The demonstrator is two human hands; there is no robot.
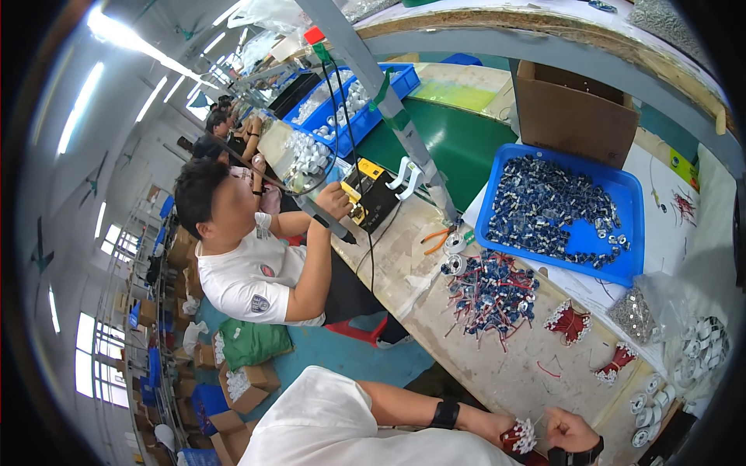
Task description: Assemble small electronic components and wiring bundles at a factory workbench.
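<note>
At the lower right, my left hand [491, 426], with a black band on its wrist, is closed around a bundle of red wires with white tips [519, 436]. My right hand [572, 429], with a dark watch on the wrist, is just right of the bundle. Its fingers are curled together, and whatever they pinch is too small to make out. Beyond my hands lie two more bundles of red wires, one nearer [616, 363] and one farther [569, 323]. A heap of blue-and-silver parts with red wires [493, 299] spreads over the worktable [423, 291].
A blue tray [639, 225] holds many small parts, with a cardboard box [575, 116] behind it. White round parts [649, 412] and a bag of metal pieces [633, 314] are at right. Orange-handled pliers [435, 240] lie near a metal post [416, 147]. A co-worker [260, 256] sits at left.
</note>
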